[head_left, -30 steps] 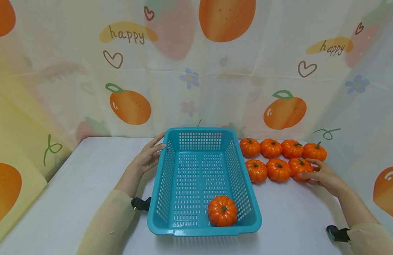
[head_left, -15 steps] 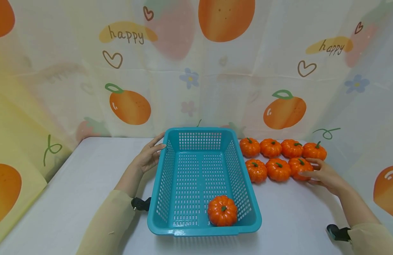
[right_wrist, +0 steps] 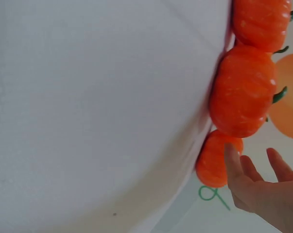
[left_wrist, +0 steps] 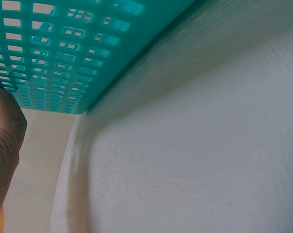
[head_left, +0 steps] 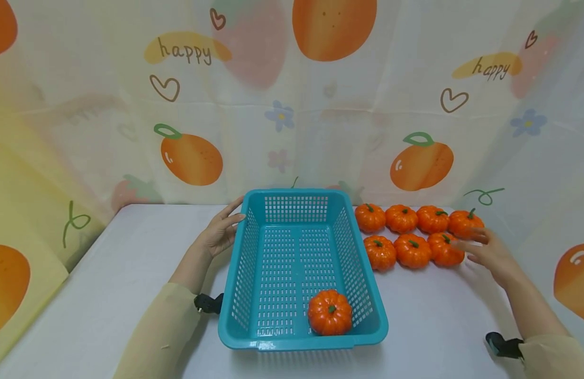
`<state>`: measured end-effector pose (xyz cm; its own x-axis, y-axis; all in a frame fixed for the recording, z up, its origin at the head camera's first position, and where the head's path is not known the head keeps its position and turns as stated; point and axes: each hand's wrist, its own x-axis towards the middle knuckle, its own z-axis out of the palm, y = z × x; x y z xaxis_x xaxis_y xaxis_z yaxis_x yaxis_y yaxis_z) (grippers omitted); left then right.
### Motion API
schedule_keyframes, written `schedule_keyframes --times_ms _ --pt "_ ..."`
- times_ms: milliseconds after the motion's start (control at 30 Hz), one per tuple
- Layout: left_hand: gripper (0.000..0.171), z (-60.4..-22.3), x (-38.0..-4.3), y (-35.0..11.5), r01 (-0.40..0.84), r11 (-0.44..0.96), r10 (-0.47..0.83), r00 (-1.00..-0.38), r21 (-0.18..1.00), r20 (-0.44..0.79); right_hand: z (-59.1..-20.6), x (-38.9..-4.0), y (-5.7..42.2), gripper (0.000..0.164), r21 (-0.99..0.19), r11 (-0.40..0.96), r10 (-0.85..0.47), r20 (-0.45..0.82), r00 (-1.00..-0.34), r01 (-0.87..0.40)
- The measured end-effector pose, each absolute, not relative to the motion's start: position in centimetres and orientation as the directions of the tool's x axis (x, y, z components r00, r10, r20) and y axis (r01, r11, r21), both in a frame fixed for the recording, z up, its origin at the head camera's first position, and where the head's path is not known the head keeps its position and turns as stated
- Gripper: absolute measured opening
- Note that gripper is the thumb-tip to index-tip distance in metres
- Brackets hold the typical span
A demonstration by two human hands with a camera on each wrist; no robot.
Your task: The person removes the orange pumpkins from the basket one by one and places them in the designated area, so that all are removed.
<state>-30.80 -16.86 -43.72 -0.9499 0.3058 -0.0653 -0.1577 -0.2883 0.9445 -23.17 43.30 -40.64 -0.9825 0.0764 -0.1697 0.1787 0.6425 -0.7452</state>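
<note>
A turquoise plastic basket with slotted walls stands on the table, and one small orange pumpkin lies in its near right corner. At the basket's left rim, my left hand grips the edge, one fingertip on top and other fingers against the outer wall. My right hand is beside the right end of two rows of small pumpkins, its fingers spread and loosely bent. Its fingertips overlap the right-most front pumpkin and reach toward the right-most back pumpkin. Nothing is held in it.
Other glossy pumpkins with green stems stand close together right of the basket, the left-most ones by its wall. A white cloth covers the table. Behind it hangs a fruit-printed curtain.
My right hand has drawn off the right-most front pumpkin and risen slightly toward the back row, its fingers opening. That pumpkin, the basket and my left hand stay in place.
</note>
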Motion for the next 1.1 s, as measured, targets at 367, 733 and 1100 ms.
schedule_keyframes --times_ms 367,733,1100 --pt "0.063 -43.5 -30.5 -16.9 -0.147 -0.288 0.294 -0.954 0.946 -0.058 -37.4 -22.3 39.7 0.089 -0.775 0.625 0.078 -0.053 -0.996 0.09" --pt "0.062 -43.7 -30.7 -16.9 -0.16 -0.294 0.293 -0.953 0.942 -0.07 -34.9 -21.2 32.8 0.072 -0.781 0.62 -0.077 0.04 -0.996 -0.08" --pt "0.062 -43.7 -30.7 -16.8 -0.152 -0.294 0.305 -0.951 0.944 -0.058 -34.5 -19.7 26.9 0.062 -0.81 0.539 -0.293 0.078 -0.953 -0.232"
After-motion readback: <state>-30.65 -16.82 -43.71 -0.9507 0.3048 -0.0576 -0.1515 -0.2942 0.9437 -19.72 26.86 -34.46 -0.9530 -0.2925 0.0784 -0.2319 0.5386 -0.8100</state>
